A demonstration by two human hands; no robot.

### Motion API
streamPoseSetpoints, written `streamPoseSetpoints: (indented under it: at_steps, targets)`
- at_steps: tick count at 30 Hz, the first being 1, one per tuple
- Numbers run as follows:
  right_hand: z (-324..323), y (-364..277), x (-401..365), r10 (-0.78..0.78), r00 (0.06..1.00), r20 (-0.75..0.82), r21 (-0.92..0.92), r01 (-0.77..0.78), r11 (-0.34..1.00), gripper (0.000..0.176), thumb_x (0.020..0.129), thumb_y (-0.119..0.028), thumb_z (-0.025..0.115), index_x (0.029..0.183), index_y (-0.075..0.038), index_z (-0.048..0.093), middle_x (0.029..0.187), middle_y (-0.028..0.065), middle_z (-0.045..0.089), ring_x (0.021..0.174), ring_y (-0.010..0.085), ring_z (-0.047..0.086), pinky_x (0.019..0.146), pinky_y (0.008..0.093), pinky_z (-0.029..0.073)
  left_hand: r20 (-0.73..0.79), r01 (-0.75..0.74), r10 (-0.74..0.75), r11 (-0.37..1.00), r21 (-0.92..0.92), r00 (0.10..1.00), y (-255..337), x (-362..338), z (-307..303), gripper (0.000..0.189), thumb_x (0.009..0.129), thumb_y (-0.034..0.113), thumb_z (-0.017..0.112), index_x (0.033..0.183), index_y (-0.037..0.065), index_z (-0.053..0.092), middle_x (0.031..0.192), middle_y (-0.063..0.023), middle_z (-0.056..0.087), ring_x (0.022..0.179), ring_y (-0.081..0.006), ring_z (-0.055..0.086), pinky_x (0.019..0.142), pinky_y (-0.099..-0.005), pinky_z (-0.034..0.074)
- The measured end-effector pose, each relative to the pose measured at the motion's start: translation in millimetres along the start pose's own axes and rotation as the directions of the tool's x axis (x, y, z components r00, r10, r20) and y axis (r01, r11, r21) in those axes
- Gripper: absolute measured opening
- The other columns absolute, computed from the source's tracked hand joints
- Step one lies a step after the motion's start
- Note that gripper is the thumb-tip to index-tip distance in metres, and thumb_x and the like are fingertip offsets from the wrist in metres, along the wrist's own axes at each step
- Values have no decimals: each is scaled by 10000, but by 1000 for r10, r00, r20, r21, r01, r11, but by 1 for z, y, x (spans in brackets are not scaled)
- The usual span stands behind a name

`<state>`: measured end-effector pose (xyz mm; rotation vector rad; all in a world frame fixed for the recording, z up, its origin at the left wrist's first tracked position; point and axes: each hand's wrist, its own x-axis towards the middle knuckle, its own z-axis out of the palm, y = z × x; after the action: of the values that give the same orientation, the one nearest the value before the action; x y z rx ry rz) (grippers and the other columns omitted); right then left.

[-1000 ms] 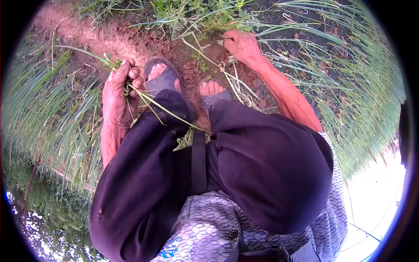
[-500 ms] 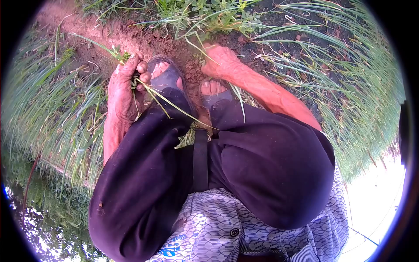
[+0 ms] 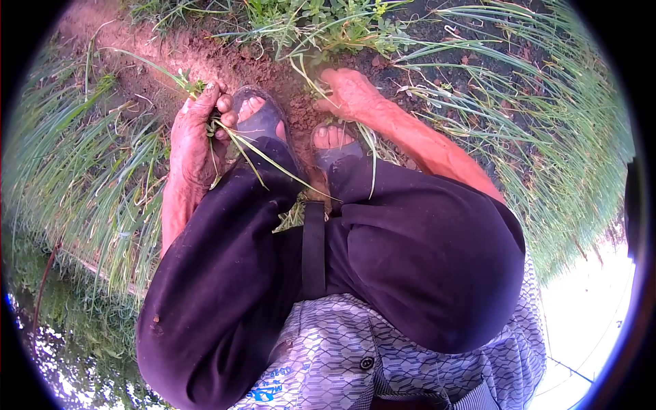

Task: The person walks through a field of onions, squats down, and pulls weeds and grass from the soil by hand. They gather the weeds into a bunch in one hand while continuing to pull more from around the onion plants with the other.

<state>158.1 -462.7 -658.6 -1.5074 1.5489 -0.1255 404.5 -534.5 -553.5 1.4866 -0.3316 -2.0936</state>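
My left hand (image 3: 202, 130) is closed around a small bunch of pulled weeds (image 3: 256, 149); leafy tips stick out above the fingers and long pale blades hang across my trouser leg. Just above my right foot, my right hand (image 3: 345, 94) is low over the reddish soil (image 3: 298, 102). Its thumb and fingers are apart around the lower end of a thin, pale grass stem (image 3: 305, 74). Whether the fingertips touch the stem cannot be made out.
Leafy green weeds (image 3: 318, 24) grow at the top centre. Long thin green leaves (image 3: 492, 102) lean over dark soil on the right, and more (image 3: 102, 171) stand at the left. My sandalled feet (image 3: 263, 119) are between my hands.
The fingers of my right hand have opened from a closed grip near the stem. My left hand still holds its bunch in nearly the same place.
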Motion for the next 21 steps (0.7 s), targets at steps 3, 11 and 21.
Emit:
streamPoseSetpoints:
  at_steps: [3,11,21]
  targets:
    - [9,-8,7,90,996,-4,-89,-89,992,453,730,-262,687,1104,-42,556,928,248,614,877,421,621,776,486,522,-28,-4,5,1000,27,1000,4,-2,7,186,957,196,550,1015,26,504,762,3,497,602,-54,458,446,-141,359]
    - [16,-13,5,41,998,-46,-155,-48,987,405,747,-194,636,1068,-5,478,891,267,609,814,438,630,707,480,545,-22,-25,26,999,32,999,4,-4,3,200,955,207,555,1019,24,504,762,6,497,601,-51,459,444,-143,356]
    - [-11,2,5,8,996,84,27,-11,1000,359,762,-192,691,1024,0,538,942,236,619,919,379,628,767,457,515,-30,-11,12,999,34,999,0,-1,4,200,959,213,547,1019,27,505,767,8,492,600,-51,452,441,-143,343]
